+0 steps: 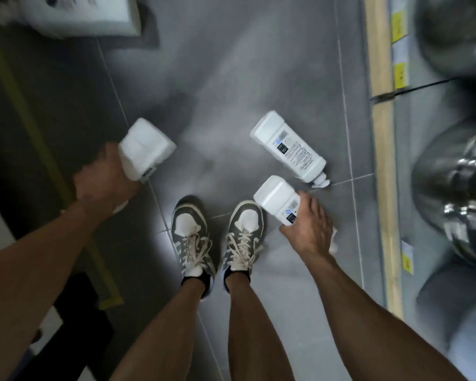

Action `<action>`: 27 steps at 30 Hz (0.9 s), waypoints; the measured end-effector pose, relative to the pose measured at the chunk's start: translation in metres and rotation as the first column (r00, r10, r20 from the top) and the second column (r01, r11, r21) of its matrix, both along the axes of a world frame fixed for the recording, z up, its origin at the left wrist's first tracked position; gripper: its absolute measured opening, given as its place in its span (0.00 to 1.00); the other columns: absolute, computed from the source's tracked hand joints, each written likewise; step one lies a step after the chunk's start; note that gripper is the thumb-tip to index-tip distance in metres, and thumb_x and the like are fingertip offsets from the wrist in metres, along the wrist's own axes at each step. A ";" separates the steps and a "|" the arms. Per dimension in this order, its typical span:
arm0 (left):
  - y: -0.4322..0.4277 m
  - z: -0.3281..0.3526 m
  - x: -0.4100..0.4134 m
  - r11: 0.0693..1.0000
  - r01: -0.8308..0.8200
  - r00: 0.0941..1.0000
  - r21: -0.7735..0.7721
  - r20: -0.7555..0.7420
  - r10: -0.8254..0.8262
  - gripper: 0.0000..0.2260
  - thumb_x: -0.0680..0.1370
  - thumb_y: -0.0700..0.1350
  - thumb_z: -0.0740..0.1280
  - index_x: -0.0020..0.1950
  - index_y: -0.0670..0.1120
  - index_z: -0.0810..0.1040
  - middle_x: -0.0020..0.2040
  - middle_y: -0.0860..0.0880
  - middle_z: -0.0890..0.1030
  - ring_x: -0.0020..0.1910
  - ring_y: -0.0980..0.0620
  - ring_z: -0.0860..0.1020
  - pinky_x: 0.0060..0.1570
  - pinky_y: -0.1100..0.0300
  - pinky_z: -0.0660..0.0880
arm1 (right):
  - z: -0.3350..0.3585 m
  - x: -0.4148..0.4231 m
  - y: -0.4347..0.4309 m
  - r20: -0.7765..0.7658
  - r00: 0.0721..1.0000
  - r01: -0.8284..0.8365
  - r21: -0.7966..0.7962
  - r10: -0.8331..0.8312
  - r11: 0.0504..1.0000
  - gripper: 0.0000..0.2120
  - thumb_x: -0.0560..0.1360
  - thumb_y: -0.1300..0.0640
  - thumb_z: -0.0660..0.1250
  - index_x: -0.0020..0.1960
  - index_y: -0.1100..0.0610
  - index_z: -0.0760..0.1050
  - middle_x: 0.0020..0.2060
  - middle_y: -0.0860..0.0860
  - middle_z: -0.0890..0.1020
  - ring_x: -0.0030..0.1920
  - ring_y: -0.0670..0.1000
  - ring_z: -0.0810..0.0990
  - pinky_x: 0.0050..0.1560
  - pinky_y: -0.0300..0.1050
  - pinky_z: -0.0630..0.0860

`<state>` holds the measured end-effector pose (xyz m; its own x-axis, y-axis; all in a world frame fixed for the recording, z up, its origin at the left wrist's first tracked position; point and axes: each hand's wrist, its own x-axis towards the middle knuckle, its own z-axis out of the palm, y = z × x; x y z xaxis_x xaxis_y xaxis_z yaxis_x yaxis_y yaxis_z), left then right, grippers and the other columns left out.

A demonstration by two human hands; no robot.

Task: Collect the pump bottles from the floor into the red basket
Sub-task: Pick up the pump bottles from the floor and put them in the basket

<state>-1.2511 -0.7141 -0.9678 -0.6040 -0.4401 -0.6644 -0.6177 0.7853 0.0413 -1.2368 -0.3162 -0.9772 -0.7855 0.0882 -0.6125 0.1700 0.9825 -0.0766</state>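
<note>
Head: grey tiled floor [259, 64]; pump bottle [289, 148] lying

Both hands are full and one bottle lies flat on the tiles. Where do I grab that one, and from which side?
Grip the lying bottle around mid-body, from above, fingers across its long sides. It lies flat, label up, so both sides are exposed; the pump at its near end is a small hold. The right hand is closest but holds another bottle.
</note>
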 end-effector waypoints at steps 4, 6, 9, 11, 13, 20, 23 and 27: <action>0.026 0.119 -0.013 0.999 0.053 0.998 0.008 0.020 -0.053 0.31 0.69 0.55 0.79 0.63 0.46 0.66 0.60 0.41 0.79 0.53 0.32 0.81 0.48 0.44 0.75 | 0.106 -0.010 -0.034 -0.011 1.000 0.022 -0.049 -0.023 0.999 0.45 0.54 0.52 0.83 0.68 0.54 0.68 0.56 0.57 0.80 0.57 0.61 0.79 0.53 0.56 0.76; 0.037 0.186 -0.022 0.996 0.082 0.996 0.022 0.019 -0.083 0.32 0.68 0.56 0.79 0.63 0.47 0.66 0.60 0.44 0.79 0.52 0.34 0.81 0.47 0.44 0.76 | 0.167 -0.020 -0.048 -0.029 1.000 0.011 -0.063 -0.013 0.998 0.45 0.55 0.52 0.81 0.68 0.53 0.68 0.56 0.57 0.79 0.56 0.60 0.79 0.53 0.55 0.75; 0.049 0.287 -0.033 0.995 0.092 0.995 0.050 -0.038 -0.090 0.32 0.68 0.56 0.79 0.63 0.49 0.66 0.60 0.46 0.79 0.52 0.35 0.82 0.46 0.45 0.76 | 0.262 -0.037 -0.070 -0.070 0.997 -0.027 -0.098 0.021 0.995 0.45 0.56 0.51 0.80 0.69 0.53 0.66 0.58 0.56 0.79 0.58 0.60 0.79 0.55 0.55 0.75; 0.054 0.349 -0.039 0.994 0.092 0.993 0.065 -0.079 -0.087 0.32 0.68 0.56 0.79 0.63 0.49 0.66 0.59 0.47 0.79 0.52 0.36 0.81 0.45 0.45 0.76 | 0.322 -0.053 -0.084 -0.092 0.995 -0.040 -0.118 0.030 0.992 0.46 0.57 0.51 0.81 0.70 0.53 0.65 0.60 0.55 0.79 0.60 0.59 0.78 0.57 0.56 0.75; 0.059 0.406 -0.041 0.994 0.078 0.992 0.077 -0.103 -0.070 0.32 0.68 0.56 0.79 0.64 0.49 0.66 0.60 0.47 0.79 0.52 0.37 0.81 0.44 0.46 0.76 | 0.378 -0.065 -0.097 -0.107 0.993 -0.057 -0.142 0.042 0.988 0.46 0.59 0.50 0.80 0.72 0.52 0.64 0.63 0.55 0.78 0.62 0.59 0.77 0.60 0.56 0.74; 0.054 0.555 -0.036 0.990 -0.103 0.977 0.092 -0.178 0.118 0.31 0.69 0.57 0.76 0.65 0.49 0.65 0.59 0.46 0.79 0.52 0.37 0.81 0.45 0.48 0.74 | 0.534 -0.099 -0.118 -0.088 0.995 -0.058 -0.163 0.044 0.985 0.42 0.63 0.49 0.79 0.71 0.52 0.62 0.64 0.54 0.76 0.64 0.57 0.75 0.63 0.53 0.72; 0.041 0.604 -0.023 0.982 -0.169 0.957 0.088 -0.224 0.185 0.31 0.69 0.59 0.76 0.63 0.48 0.65 0.58 0.45 0.79 0.50 0.36 0.81 0.46 0.46 0.76 | 0.584 -0.100 -0.117 -0.094 0.993 -0.087 -0.160 0.073 0.983 0.43 0.63 0.48 0.79 0.71 0.52 0.61 0.64 0.54 0.75 0.63 0.56 0.75 0.64 0.54 0.72; 0.022 0.653 0.006 0.976 -0.204 0.944 0.074 -0.250 0.216 0.32 0.69 0.58 0.77 0.64 0.49 0.65 0.57 0.45 0.80 0.50 0.36 0.81 0.47 0.44 0.78 | 0.636 -0.088 -0.113 -0.082 0.982 -0.180 -0.108 0.172 0.978 0.44 0.63 0.46 0.79 0.72 0.50 0.59 0.65 0.54 0.74 0.63 0.57 0.74 0.60 0.52 0.71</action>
